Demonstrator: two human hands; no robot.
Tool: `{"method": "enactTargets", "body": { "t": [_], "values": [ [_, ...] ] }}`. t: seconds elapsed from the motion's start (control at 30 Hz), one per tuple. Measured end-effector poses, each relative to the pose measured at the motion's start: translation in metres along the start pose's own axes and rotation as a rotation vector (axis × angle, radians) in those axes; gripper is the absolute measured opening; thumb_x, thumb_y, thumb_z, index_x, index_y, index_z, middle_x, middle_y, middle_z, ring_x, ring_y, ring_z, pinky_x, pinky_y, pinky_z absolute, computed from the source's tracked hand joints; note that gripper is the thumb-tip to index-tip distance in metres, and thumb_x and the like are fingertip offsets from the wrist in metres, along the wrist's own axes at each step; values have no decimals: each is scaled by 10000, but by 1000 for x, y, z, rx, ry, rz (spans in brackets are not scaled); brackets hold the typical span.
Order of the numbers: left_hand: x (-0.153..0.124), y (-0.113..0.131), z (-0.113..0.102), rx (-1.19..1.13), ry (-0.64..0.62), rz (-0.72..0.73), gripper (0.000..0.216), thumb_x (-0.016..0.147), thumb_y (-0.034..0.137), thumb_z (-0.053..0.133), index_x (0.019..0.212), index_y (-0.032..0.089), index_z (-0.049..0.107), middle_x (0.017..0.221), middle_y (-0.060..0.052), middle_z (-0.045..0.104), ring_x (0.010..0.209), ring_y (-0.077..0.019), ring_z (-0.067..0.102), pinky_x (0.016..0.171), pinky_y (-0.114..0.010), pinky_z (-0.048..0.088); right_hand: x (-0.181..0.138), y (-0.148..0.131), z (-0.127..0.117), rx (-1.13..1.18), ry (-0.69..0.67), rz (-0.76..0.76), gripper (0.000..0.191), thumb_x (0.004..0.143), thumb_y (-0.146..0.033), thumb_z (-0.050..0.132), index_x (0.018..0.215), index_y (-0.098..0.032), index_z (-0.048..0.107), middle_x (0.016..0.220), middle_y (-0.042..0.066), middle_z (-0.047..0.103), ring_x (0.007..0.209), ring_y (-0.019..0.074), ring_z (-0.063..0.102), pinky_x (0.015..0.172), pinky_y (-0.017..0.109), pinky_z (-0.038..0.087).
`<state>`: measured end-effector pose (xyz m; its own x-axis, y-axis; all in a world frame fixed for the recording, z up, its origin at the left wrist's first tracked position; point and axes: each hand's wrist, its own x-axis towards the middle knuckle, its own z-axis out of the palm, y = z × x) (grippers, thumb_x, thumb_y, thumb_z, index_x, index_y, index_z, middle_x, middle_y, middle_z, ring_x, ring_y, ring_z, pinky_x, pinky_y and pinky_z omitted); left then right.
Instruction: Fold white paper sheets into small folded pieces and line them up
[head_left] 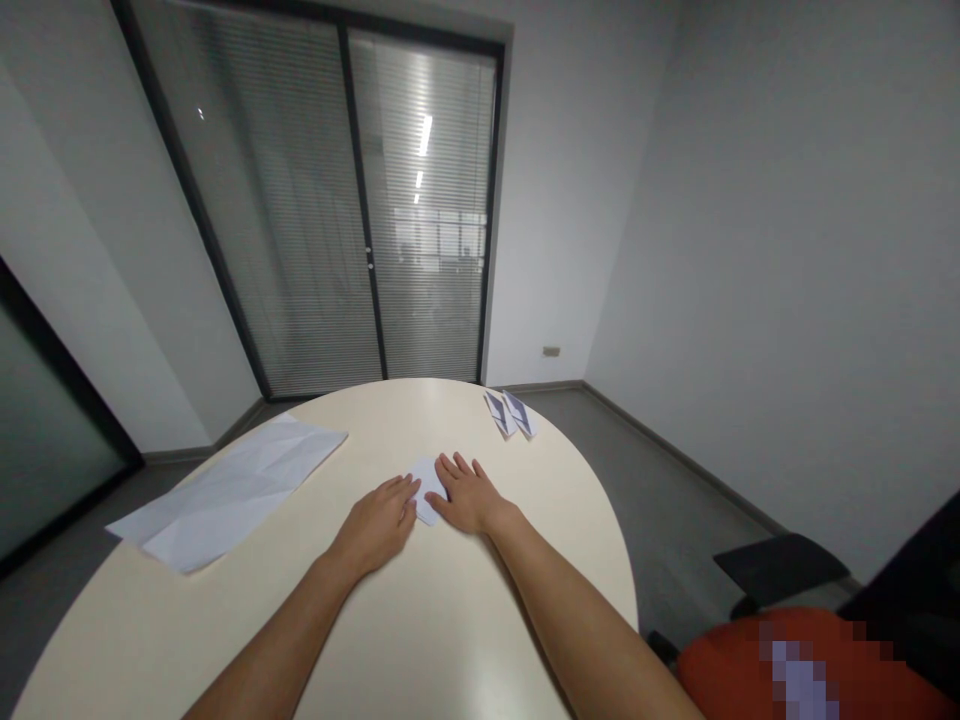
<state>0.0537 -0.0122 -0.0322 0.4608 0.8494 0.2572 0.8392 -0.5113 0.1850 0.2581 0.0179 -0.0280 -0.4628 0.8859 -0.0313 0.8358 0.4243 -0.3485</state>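
A small piece of folded white paper [428, 478] lies on the round cream table [420, 620], between my two hands. My right hand [469, 497] rests palm down over its right side, fingers spread and thumb out on the sheet. At the paper's left edge is my left hand [377, 527], with its fingertips and thumb touching it. Those fingers are slightly bent and lie low against the tabletop. The parts of the paper under both hands are hidden.
A large creased white sheet [240, 490] covers part of the table's left side. Two small folded paper pieces with dark markings, a left one [497, 414] and a right one [520, 414], lie near the far right edge. A red-seated chair [720, 655] stands at the lower right.
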Motion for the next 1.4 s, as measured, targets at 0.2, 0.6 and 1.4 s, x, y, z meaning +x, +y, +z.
{"method": "enactTargets", "body": {
  "t": [0.2, 0.6, 1.4],
  "values": [
    [0, -2, -1, 17, -66, 75, 468, 964, 392, 489, 1411, 269, 557, 1495, -112, 508, 1405, -299, 442, 1151, -483, 364, -1, 4, -3, -25, 9, 135, 689, 1019, -477, 225, 1593, -101, 164, 1658, 85, 96, 1522, 349, -12, 1209, 585, 47],
    [1, -9, 3, 40, -58, 58, 463, 978, 429, 463, 1380, 236, 589, 1508, -129, 485, 1418, -284, 427, 1169, -468, 341, -4, 7, -7, 47, 73, -272, 560, 1031, -450, 296, 1516, -185, 390, 1615, 121, 293, 1502, 289, 219, 1187, 546, 205],
    [1, -20, 8, -8, 0, 74, 463, 975, 371, 450, 1385, 198, 578, 1484, -97, 525, 1393, -252, 463, 1175, -432, 357, -6, -5, -1, -13, -68, -220, 846, 938, -600, 405, 1595, -128, 158, 1642, 145, 137, 1529, 297, 67, 1219, 544, 18]
  ]
}}
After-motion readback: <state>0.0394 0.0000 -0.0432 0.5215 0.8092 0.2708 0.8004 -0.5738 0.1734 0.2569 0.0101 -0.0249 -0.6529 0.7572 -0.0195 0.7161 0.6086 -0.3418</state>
